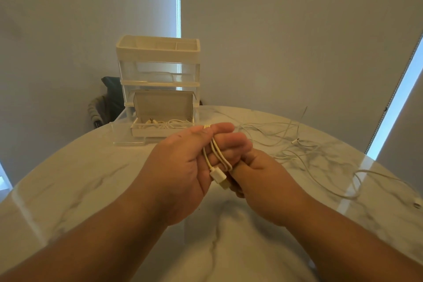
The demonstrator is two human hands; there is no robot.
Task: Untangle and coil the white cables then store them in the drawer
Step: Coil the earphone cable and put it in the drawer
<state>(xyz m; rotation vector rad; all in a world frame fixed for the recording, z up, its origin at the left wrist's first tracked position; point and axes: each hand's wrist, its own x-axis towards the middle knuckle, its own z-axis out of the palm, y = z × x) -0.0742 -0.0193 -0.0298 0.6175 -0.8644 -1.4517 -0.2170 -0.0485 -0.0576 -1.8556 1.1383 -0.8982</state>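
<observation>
My left hand (183,165) holds a white cable (216,155) wound in loops around its fingers, with the USB plug (218,177) hanging at the palm. My right hand (258,174) sits right beside it, fingers curled and pinching the cable near the plug. More white cable (297,151) lies loose and tangled on the marble table (91,190) to the right. A clear drawer unit (158,75) stands at the table's far edge, its bottom drawer (128,135) pulled out. In the drawer is an open cardboard box (162,110) holding coiled white cables (169,123).
The round table's rim curves close on both sides. A chair with dark clothing (107,103) stands behind the table at left. A long cable loop (357,188) trails toward the right edge. Window blinds fill the background.
</observation>
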